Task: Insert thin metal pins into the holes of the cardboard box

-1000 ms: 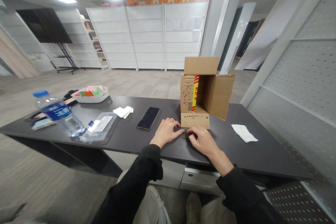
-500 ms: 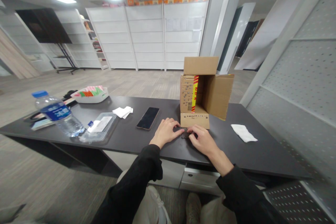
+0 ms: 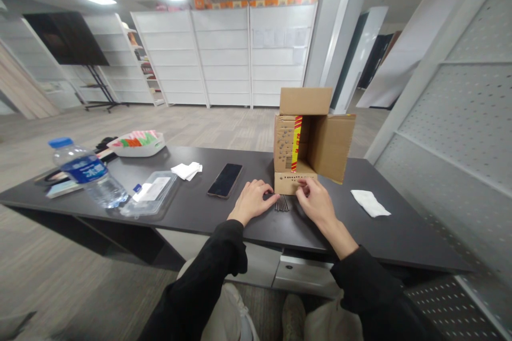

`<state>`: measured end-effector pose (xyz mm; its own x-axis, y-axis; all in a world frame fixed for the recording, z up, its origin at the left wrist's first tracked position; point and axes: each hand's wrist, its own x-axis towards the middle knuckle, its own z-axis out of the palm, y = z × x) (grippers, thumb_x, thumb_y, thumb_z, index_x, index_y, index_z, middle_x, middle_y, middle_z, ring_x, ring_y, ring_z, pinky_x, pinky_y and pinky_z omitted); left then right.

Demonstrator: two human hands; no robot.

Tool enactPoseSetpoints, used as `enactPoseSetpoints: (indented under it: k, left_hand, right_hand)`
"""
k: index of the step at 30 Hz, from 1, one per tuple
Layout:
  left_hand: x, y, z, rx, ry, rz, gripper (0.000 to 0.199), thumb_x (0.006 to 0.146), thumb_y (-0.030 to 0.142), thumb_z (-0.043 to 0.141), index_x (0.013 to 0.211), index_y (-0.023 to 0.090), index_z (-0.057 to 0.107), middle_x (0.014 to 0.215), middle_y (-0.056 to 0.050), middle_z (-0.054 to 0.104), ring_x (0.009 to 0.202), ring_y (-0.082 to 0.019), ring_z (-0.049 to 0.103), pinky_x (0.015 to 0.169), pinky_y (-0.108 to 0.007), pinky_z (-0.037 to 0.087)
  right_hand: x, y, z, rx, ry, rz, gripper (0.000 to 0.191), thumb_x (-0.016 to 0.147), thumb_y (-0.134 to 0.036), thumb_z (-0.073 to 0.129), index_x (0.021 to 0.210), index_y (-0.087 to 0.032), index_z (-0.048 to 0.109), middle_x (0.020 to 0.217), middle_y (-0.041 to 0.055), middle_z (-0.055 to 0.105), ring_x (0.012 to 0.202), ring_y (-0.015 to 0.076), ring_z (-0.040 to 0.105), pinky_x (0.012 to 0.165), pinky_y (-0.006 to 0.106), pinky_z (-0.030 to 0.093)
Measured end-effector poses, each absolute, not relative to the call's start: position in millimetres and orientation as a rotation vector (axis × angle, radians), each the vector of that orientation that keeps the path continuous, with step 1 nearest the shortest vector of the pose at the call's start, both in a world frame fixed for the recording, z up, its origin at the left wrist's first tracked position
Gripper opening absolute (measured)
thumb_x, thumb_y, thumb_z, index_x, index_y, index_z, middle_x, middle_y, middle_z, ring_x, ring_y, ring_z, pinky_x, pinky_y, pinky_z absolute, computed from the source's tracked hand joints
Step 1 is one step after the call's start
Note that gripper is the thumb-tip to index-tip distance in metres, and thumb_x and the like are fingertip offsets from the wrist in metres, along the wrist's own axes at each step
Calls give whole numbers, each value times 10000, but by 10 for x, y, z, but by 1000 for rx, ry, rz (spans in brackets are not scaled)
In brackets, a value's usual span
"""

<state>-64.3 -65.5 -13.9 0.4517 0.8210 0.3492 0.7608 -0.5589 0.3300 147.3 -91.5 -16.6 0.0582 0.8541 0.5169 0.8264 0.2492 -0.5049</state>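
Thin metal rods [image 3: 282,203] lie side by side on the dark surface [image 3: 276,228], between the left hand [image 3: 252,200] and right hand [image 3: 317,202]. Left: thumb parted from the fingers, tip beside the rods. Right: thumb and forefinger drawn close at the cardboard flap [image 3: 285,184]; whether they pinch anything, I cannot tell.

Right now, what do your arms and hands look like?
Both arms wear long, plain black sleeves: the left sleeve and the right sleeve look loose and a bit wrinkled around the cuffs. The left hand and right hand have no gloves, and no watch shows on either wrist.
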Motion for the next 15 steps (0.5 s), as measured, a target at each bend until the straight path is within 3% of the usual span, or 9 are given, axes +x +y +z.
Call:
enactPoseSetpoints:
  k: [3,8,15]
  left_hand:
    - [-643,-651,-140,2564,1413,721,317,895,513,565,880,226,698,892,-29,667,882,-191,569,807,-336,384]
    - [-643,-653,-125,2551,1417,706,314,894,507,567,877,223,701,891,-36,670,893,-197,574,801,-338,379]
    - [-641,-647,-139,2552,1415,719,316,891,509,570,861,223,702,883,-37,669,873,-198,569,791,-338,375]
  right_hand:
    - [1491,-864,-39,-1737,-1755,82,258,827,-207,504,1058,-188,619,1021,87,697,822,215,642,722,316,452]
    - [1517,-760,160,-2023,-1814,159,265,856,-233,494,1112,-208,562,948,72,712,863,232,662,663,289,407]
    - [1558,-648,288,-2234,-1838,119,251,875,-280,469,1100,-204,551,1028,132,700,938,294,675,693,327,438]
